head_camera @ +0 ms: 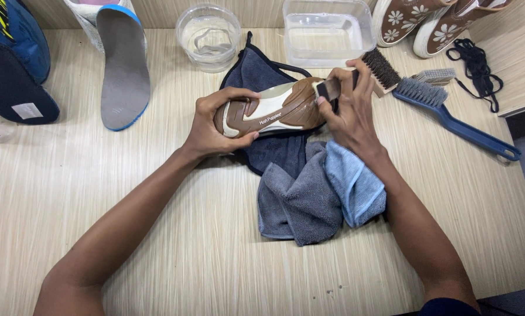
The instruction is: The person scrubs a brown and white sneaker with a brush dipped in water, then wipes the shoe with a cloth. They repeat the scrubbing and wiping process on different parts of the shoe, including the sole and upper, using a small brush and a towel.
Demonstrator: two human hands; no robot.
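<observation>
A brown shoe [277, 108] lies sole up over a dark blue towel [256, 73] at the middle of the table. My left hand [215, 126] grips its heel end. My right hand [347, 108] holds the toe end and presses a small dark brush [331, 89] against the sole there. Grey and light blue cloths [318, 196] lie bunched just in front of the shoe, under my right wrist.
A wooden brush [382, 70], a small grey brush [435, 75] and a blue long-handled brush [455, 120] lie to the right. Behind stand a round clear bowl [208, 36] and a clear rectangular tub [327, 30]. Floral shoes [426, 23], black laces [479, 67], a grey insole [123, 67], blue shoe [13, 58].
</observation>
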